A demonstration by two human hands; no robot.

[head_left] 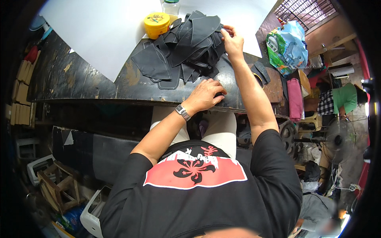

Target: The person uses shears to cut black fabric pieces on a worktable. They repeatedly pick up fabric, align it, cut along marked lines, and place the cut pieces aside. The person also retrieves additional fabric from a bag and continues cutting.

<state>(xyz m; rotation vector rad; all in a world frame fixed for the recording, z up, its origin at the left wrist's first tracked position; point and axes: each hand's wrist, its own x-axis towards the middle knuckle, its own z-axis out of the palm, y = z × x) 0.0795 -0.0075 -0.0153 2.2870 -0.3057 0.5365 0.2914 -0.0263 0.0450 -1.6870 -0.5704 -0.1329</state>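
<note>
The cut pieces [186, 47] heaped on the bench were dark grey, close to black, with a dull sheen. The bench top [79, 79] was black, scuffed with tan and brown patches. A sheet [103, 31] lying across it was plain white. The round tin [156, 24] was bright yellow (its lid carried a small red and green picture). The shirt [198, 198] was black with a red panel edged in white, bearing a black flower. The wristwatch [183, 112] was silver. A bag [286, 47] showed blue, green and white.

Pile of cut pieces [186, 47] on the worktable [79, 79], tin [156, 24] behind-left, bag [286, 47] right.
</note>
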